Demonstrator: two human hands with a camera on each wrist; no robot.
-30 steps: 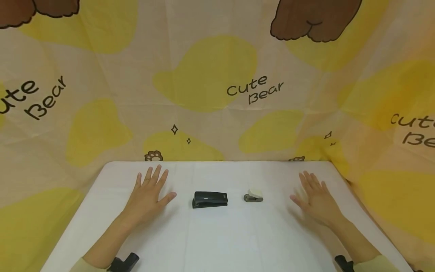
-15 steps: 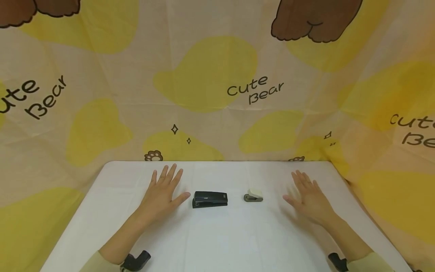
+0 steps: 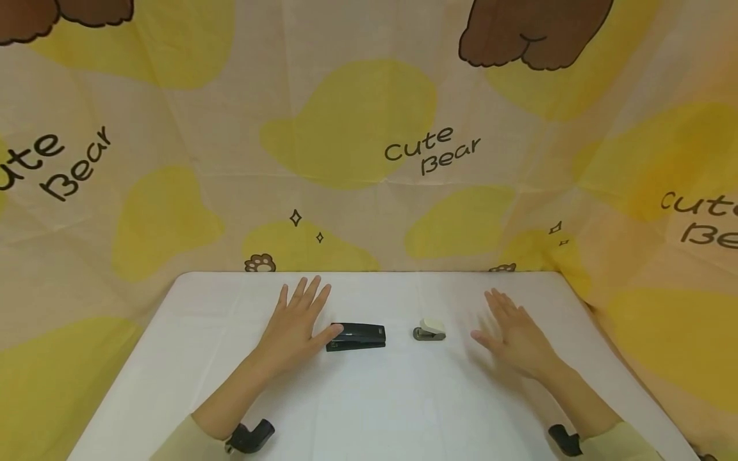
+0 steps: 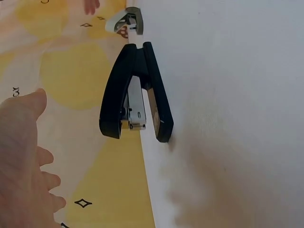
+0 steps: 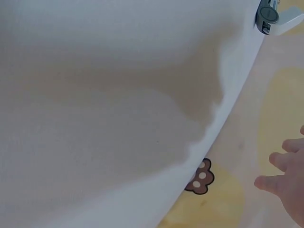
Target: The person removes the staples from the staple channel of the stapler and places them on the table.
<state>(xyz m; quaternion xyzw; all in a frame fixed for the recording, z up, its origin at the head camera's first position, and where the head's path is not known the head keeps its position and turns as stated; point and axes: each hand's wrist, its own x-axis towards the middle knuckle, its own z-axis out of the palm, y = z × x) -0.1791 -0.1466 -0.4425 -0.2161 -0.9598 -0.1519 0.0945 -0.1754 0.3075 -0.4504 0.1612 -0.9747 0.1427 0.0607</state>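
A black stapler (image 3: 360,336) lies on the white table, its metal staple channel showing in the left wrist view (image 4: 135,102). To its right sits a small nail-clipper-sized stapler with a white lever and grey base (image 3: 430,330). My left hand (image 3: 294,334) has its fingers spread, and its thumb tip overlaps the black stapler's left end in the head view. In the left wrist view that thumb appears apart from the stapler. My right hand (image 3: 521,339) is held with straight fingers to the right of the small stapler, a gap between them. Both hands hold nothing.
The white table (image 3: 380,410) reaches back to a yellow patterned cloth (image 3: 346,128) that hangs behind and around it. A black wrist camera (image 3: 250,436) is strapped at the left sleeve, another black camera (image 3: 565,440) at the right. Hand shadows fall on the tabletop.
My left hand has moved right, up to the black stapler's left end. My right hand has moved a little left, closer to the small stapler. Both staplers have stayed put.
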